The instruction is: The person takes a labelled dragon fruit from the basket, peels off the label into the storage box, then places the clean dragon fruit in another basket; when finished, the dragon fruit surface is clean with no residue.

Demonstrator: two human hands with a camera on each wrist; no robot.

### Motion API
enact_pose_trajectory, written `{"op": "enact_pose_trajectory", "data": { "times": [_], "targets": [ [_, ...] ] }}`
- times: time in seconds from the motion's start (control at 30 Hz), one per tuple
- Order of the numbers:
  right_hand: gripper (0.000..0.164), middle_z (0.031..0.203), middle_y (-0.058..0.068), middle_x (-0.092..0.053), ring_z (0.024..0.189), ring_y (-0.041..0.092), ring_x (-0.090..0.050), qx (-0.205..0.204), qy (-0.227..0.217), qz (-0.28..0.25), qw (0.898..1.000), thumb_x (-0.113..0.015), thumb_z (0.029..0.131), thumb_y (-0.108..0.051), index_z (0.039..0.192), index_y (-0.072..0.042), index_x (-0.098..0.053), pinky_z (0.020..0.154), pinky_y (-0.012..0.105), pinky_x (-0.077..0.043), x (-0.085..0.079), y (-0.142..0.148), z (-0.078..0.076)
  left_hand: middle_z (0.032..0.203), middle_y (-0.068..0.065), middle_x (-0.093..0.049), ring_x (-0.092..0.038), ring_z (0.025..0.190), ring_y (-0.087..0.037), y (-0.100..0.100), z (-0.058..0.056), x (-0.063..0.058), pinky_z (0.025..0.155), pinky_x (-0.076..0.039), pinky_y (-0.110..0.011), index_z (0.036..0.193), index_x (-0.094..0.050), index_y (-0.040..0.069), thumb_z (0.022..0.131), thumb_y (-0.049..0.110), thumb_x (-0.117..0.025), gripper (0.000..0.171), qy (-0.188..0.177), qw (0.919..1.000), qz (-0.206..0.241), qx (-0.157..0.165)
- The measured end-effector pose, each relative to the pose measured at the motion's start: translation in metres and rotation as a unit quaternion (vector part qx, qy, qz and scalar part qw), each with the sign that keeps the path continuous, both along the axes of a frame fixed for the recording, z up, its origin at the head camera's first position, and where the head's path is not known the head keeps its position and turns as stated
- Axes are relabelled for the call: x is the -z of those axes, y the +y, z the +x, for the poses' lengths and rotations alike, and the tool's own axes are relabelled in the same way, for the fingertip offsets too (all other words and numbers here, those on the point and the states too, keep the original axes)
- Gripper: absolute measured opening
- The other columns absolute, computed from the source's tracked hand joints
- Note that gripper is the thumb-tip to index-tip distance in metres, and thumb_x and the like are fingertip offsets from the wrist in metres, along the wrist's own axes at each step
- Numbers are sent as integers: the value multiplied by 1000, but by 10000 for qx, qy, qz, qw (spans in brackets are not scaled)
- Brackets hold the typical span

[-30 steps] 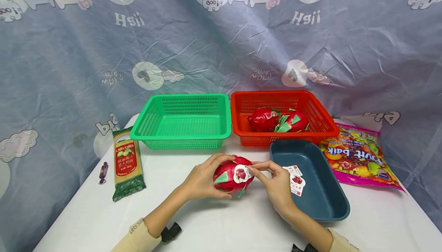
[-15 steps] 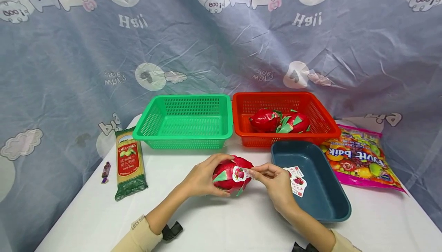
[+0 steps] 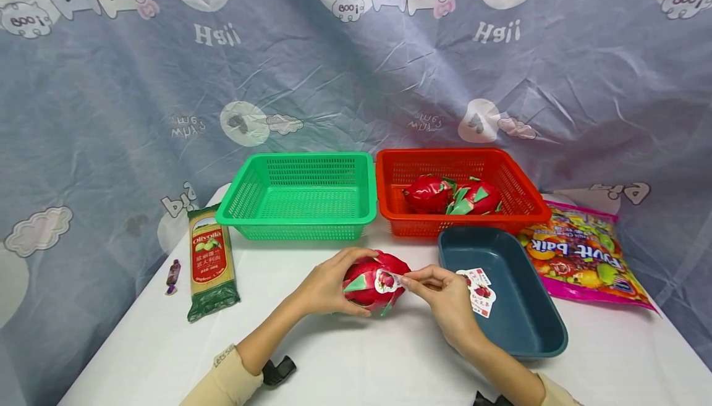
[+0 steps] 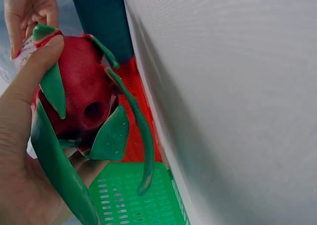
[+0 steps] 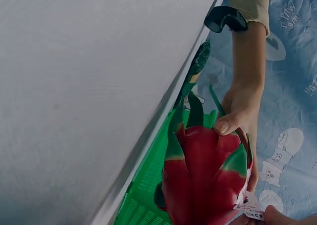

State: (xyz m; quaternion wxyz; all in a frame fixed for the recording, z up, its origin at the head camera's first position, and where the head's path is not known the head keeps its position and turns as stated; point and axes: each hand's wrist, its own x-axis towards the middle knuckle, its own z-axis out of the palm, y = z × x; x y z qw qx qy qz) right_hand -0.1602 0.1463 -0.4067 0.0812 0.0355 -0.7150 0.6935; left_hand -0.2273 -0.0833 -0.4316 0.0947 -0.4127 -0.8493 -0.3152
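A red dragon fruit (image 3: 368, 276) with green leafy tips is held just above or on the table, gripped from the left by my left hand (image 3: 331, 287). Its thumb and fingers curl round the fruit, which the left wrist view shows from its hollow end. On the fruit's front lies a white sticker (image 3: 385, 280) printed with a dragon fruit. Thumb and index finger of my right hand (image 3: 442, 298) pinch the sticker's right edge. In the right wrist view that sticker edge (image 5: 251, 208) stands off the fruit.
A dark blue tray (image 3: 503, 295) at right holds several more stickers (image 3: 479, 293). Behind stand a green basket (image 3: 303, 230) and a red basket (image 3: 461, 219) with two dragon fruits (image 3: 427, 194). A noodle pack (image 3: 211, 264), a wrapped candy (image 3: 173, 276) and a candy bag (image 3: 581, 254) flank them.
The right index finger has curled in from a straighter pose, and the fingertips now pinch the sticker's edge. The left hand keeps its grip on the dragon fruit. The head view has shifted slightly.
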Motion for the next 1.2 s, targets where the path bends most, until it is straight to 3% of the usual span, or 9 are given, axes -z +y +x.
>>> {"op": "enact_pose_trajectory", "data": {
  "times": [0.2, 0.33, 0.53, 0.6, 0.7, 0.8, 0.87, 0.97, 1.2],
  "targets": [
    [24, 86, 12, -69, 78, 19, -65, -65, -3, 72, 10000, -76, 75, -11, 89, 7, -67, 72, 26, -51, -5, -2, 6, 132, 12, -42, -45, 116, -8, -1, -1, 0, 85, -48, -32, 136, -34, 31, 56, 45, -86, 96, -144, 9998, 68, 125],
    [23, 85, 11, -69, 78, 19, -65, -174, 36, 65, 9998, -76, 75, -10, 87, 6, -67, 73, 26, -52, -10, -1, 14, 132, 14, -42, -45, 115, -7, 0, -2, 0, 84, -48, -32, 136, -33, 34, 57, 47, -85, 95, -291, 9996, 68, -11],
    [13, 84, 13, -68, 76, 21, -66, -340, 1020, -182, 9940, -70, 77, 4, 88, 10, -64, 71, 29, -53, -41, 12, 32, 129, 17, -41, -43, 115, -3, -14, -13, 7, 84, -48, -32, 137, -32, 38, 56, 45, -86, 97, -209, 9978, 28, -623],
    [15, 85, 11, -68, 77, 18, -65, -218, 1067, -68, 9940, -69, 80, 2, 91, 10, -64, 70, 25, -53, -49, 24, 27, 128, 19, -41, -41, 114, 0, -17, -14, 7, 84, -48, -30, 137, -31, 41, 56, 46, -86, 98, -262, 9973, 103, -674],
    [20, 87, 7, -67, 80, 16, -64, -16, 709, 240, 9972, -69, 83, -7, 96, 8, -63, 71, 22, -52, -53, 51, 6, 129, 18, -40, -42, 114, -1, -15, -14, 5, 85, -48, -30, 137, -30, 40, 56, 48, -84, 98, -278, 9977, 234, -576],
    [23, 87, 2, -69, 81, 15, -64, -228, 348, 910, 9950, -68, 84, -15, 98, 3, -64, 73, 22, -51, -55, 83, -13, 129, 16, -40, -43, 115, -3, -16, -14, 5, 86, -47, -31, 138, -30, 38, 57, 47, -84, 98, -273, 9980, 281, -505],
    [22, 86, 4, -69, 78, 17, -64, -628, 153, 1425, 9877, -68, 84, -15, 97, 3, -64, 73, 23, -51, -57, 101, -19, 130, 16, -40, -42, 116, -4, -17, -14, 6, 85, -48, -31, 138, -31, 38, 56, 45, -86, 98, -301, 9977, 303, -530],
    [21, 85, 8, -67, 75, 19, -64, -1142, 75, 2350, 9652, -68, 85, -15, 96, 2, -63, 70, 25, -51, -64, 123, -19, 130, 17, -40, -42, 116, -4, -18, -14, 7, 84, -48, -32, 137, -31, 39, 55, 41, -87, 99, -330, 9971, 361, -588],
    [18, 81, 7, -64, 73, 19, -62, -1089, 306, 3410, 9332, -72, 81, -16, 90, -3, -64, 65, 27, -53, -72, 152, -16, 128, 18, -41, -43, 115, -4, -19, -16, 4, 85, -48, -33, 137, -33, 38, 54, 35, -89, 101, -294, 9968, 537, -510]
  ]
}}
